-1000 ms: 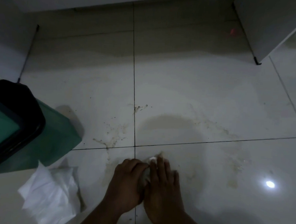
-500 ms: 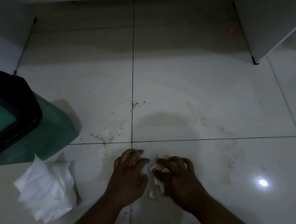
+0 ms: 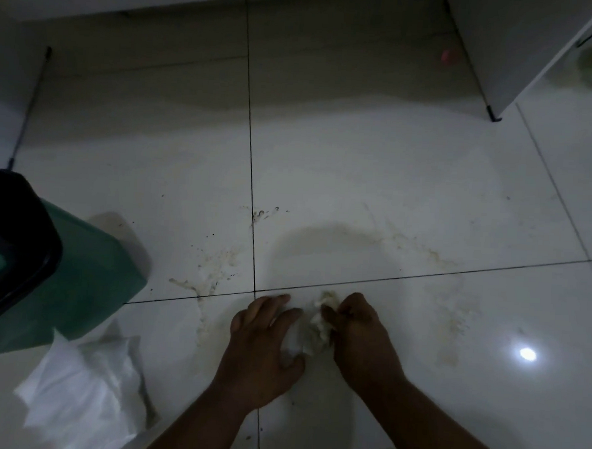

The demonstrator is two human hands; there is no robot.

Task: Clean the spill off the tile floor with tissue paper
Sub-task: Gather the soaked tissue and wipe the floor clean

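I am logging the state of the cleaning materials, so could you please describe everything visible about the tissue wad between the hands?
The tissue wad is a crumpled, damp-looking lump of white paper, stained yellowish-brown along its far edge. It lies on the tile floor just below a grout line, beside the spill. The right hand grips its right side with curled fingers; the left hand rests against its left side, thumb touching it.

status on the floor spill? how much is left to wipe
Done: not much; only a faint smear arc hints at earlier wiping. In hand: the right hand grips a soiled tissue wad on the tile, and the left hand presses beside it. Left: brown splatter near the green bin, streaks to the right. Clean tissue is ready.
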